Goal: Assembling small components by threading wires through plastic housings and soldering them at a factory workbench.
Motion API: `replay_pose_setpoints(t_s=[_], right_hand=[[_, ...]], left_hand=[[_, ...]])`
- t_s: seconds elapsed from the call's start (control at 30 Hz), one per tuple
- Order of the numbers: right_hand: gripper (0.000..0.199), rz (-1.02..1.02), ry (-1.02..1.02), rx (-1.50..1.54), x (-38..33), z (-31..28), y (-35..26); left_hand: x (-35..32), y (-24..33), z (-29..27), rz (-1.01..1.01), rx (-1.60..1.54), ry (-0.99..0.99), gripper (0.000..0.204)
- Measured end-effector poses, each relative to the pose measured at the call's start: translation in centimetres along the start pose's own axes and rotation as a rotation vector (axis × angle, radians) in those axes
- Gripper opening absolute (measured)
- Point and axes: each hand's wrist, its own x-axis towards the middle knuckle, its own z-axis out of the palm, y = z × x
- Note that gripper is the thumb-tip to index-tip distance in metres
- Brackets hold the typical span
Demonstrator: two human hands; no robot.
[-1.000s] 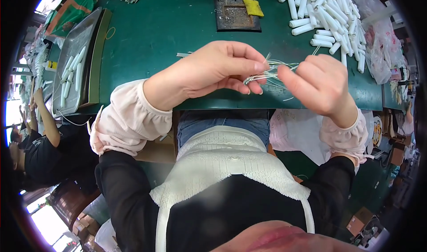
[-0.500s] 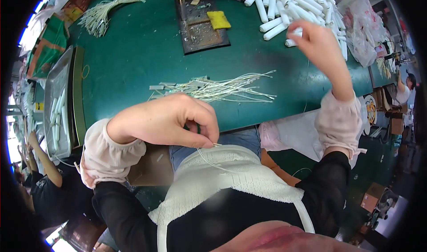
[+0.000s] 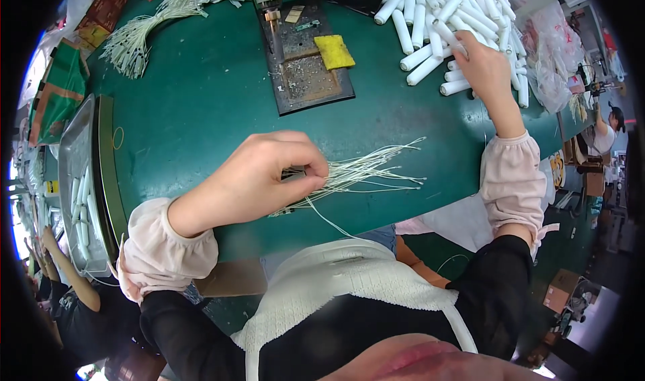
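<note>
On the green tabletop (image 3: 195, 125), a bundle of pale wires (image 3: 376, 169) is lying near the front edge, where the left hand (image 3: 269, 173) is pinching one thin wire (image 3: 324, 219) between thumb and fingers. At far right, the right hand (image 3: 485, 68) is resting bent fingers against a white tube (image 3: 447, 35) in a heap; whether it is gripping, I cannot tell. Beyond, a yellow sponge (image 3: 334, 52) is lying on a dark board (image 3: 316, 103), while a co-worker (image 3: 94, 317) is showing near the metal tray (image 3: 75, 132) at left.

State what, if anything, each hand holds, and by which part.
The left hand pinches a thin white wire by its upper part. The right hand is at one end of a white tube; whether it grips cannot be told.
</note>
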Motion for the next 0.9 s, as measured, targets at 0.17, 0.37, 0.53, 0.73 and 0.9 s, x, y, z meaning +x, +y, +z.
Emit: replay_pose_setpoints(t_s=[0.17, 0.37, 0.53, 0.73, 0.9], right_hand=[[0.023, -0.047, 0.090, 0.149, 0.7, -2.9, -0.8], [0.017, -0.185, -0.449, 0.817, 1.3, -7.8, -9.1], [0.016, -0.534, -0.420, 1.024, 2.6, -8.5, -13.8], [0.017, -0.314, -0.884, 1.289, 2.9, -9.0, -16.4], [0.023, -0.125, -0.894, 1.511, 1.9, -8.1, -17.1]], left_hand=[[0.2, -0.1, -0.2, -0.044, -0.070, 0.039, 0.007], [-0.2, -0.2, -0.5, -0.120, -0.182, 0.058, 0.009], [-0.3, 1.1, -1.8, -0.305, -0.425, 0.096, 0.009], [-0.6, 0.5, -2.5, -0.433, -0.508, 0.173, 0.007], [-0.8, 0.1, -2.5, -0.407, -0.379, 0.020, 0.006]])
